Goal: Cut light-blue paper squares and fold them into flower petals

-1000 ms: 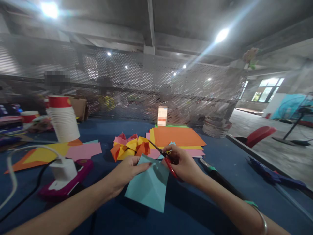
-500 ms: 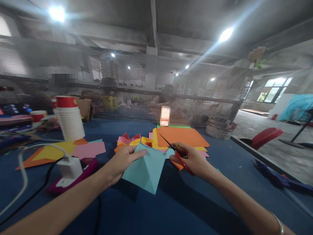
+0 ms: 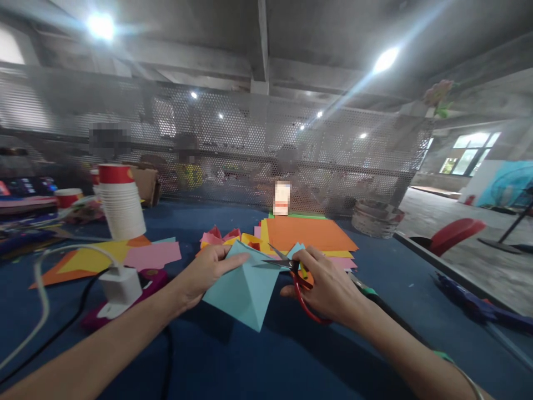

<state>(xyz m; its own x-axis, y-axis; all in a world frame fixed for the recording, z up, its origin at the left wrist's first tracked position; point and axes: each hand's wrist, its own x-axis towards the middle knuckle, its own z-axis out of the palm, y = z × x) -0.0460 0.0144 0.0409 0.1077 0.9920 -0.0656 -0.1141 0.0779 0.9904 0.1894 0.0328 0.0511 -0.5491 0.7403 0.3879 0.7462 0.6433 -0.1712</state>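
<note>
My left hand [image 3: 214,272] pinches a folded sheet of light blue paper [image 3: 245,297] by its upper left edge, thumb on top, and holds it above the dark blue table. In my right hand [image 3: 322,280] is a pair of red-handled scissors [image 3: 300,297]. Their blades [image 3: 278,260] are spread and point left across the paper's upper right edge. Whether they have cut into the paper I cannot tell. Just behind the right hand shows another bit of light blue paper [image 3: 296,249].
A stack of coloured paper [image 3: 312,233] with orange on top lies ahead, beside folded red and yellow pieces [image 3: 219,236]. To the left are stacked paper cups [image 3: 121,205], loose sheets [image 3: 152,255] and a purple power strip [image 3: 156,278] with a white charger [image 3: 120,289]. A blue tool [image 3: 478,303] lies right.
The scissor blades have spread apart and swung down and left, onto the edge of the light blue paper. My right hand has turned with them. The left hand keeps its hold.
</note>
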